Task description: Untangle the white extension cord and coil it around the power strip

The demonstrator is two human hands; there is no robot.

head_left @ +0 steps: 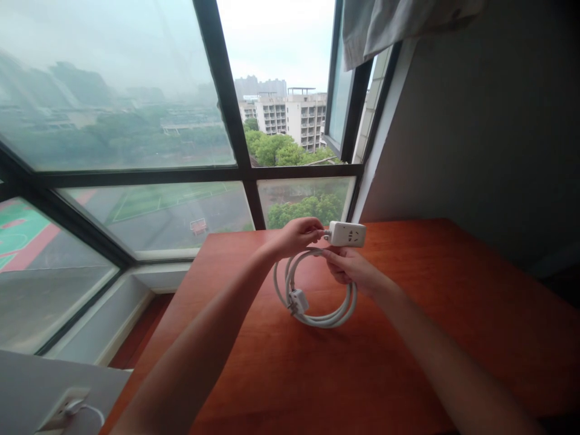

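A white extension socket block (347, 234) is held above a reddish-brown table (435, 314). My left hand (298, 235) pinches the cord where it enters the block. My right hand (348, 267) is closed around the coiled white cable (317, 317), just under the block. The coil hangs down in a loop, and its white plug (297, 300) dangles inside the loop, close above the tabletop.
A large window with dark frames (244, 175) stands beyond the table's far edge, with buildings and trees outside. A grey wall (489, 133) rises on the right, with cloth (399, 24) hanging at the top. A white wall socket with a plugged cable (67, 408) sits at lower left.
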